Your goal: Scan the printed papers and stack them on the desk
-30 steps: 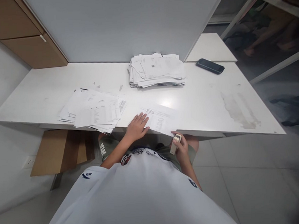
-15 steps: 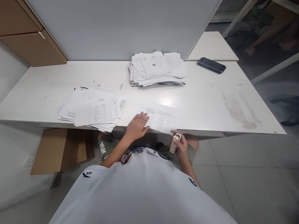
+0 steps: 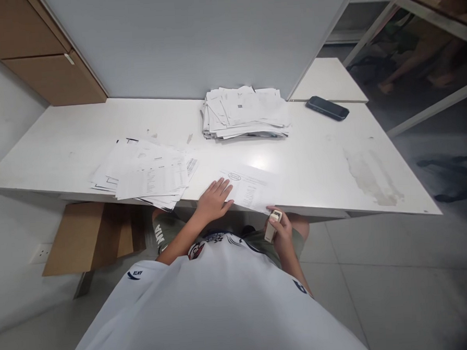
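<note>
A printed sheet of paper (image 3: 252,187) with an oval stamped mark lies at the table's front edge. My left hand (image 3: 214,201) rests flat on its left side, fingers stretched out. Just off the front edge, by the sheet's lower right corner, my right hand (image 3: 284,230) is wrapped round a small beige hand stamp (image 3: 272,229). The stamp's underside cannot be made out. Left of my left hand, loose printed sheets (image 3: 151,174) lie in an untidy, overlapping pile. Behind the single sheet stands a thick stack of papers (image 3: 246,114).
The white table (image 3: 315,176) carries a dark phone (image 3: 327,108) at the back right and has a stained patch (image 3: 372,178) on its right. A grey panel (image 3: 203,41) rises along the back. Cardboard boxes (image 3: 52,75) stand back left; an open carton (image 3: 74,238) sits below the table.
The view has shifted slightly, so the table and its papers appear a little lower. Both hands stay in place, the left on the sheet and the right round the hand stamp.
</note>
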Available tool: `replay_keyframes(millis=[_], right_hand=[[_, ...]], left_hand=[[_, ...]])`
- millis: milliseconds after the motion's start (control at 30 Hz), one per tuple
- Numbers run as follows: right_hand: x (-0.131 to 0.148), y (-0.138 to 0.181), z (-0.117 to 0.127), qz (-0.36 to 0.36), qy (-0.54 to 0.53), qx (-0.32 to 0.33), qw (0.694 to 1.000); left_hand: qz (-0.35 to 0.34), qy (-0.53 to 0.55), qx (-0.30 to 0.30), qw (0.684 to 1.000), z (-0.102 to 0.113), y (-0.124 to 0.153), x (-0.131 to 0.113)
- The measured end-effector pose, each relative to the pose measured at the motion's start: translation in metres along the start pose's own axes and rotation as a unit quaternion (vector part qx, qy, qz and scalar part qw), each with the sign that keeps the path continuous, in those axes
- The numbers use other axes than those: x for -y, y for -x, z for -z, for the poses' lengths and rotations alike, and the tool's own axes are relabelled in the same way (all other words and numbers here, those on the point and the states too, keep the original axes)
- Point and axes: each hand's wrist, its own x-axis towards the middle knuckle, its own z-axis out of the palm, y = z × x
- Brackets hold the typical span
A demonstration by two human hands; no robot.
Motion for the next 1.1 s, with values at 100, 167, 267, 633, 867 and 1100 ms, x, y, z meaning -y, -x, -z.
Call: replay_keyframes(millis=[100, 167, 267, 633, 867, 1100], right_hand=[[0.0013, 0.0003, -0.0010, -0.006, -0.016, 0.000, 1.000], [0.0012, 0.0005, -0.0012, -0.007, -0.021, 0.000, 1.000], [-0.0005, 0.0003, -0.0012, -0.002, -0.021, -0.001, 1.000], [-0.0017, -0.0007, -0.0018, -0.001, -0.024, -0.005, 1.000], [-0.0017, -0.0010, -0.0027, 0.005, -0.012, -0.010, 1.000], [-0.0031, -0.0026, -0.0027, -0.001, -0.017, -0.017, 1.000]], left_hand=[[-0.002, -0.006, -0.005, 1.000, -0.0010, 0.0002, 0.0003], [-0.005, -0.009, -0.011, 1.000, -0.0015, 0.0003, 0.0006], [-0.006, -0.011, -0.011, 1.000, -0.0012, 0.0003, 0.0007], [-0.010, -0.016, -0.017, 1.000, -0.0019, 0.0006, 0.0003], [-0.006, -0.014, -0.007, 1.000, -0.0020, 0.0004, 0.0006], [-0.008, -0.015, -0.005, 1.000, -0.0021, 0.0003, 0.0008]])
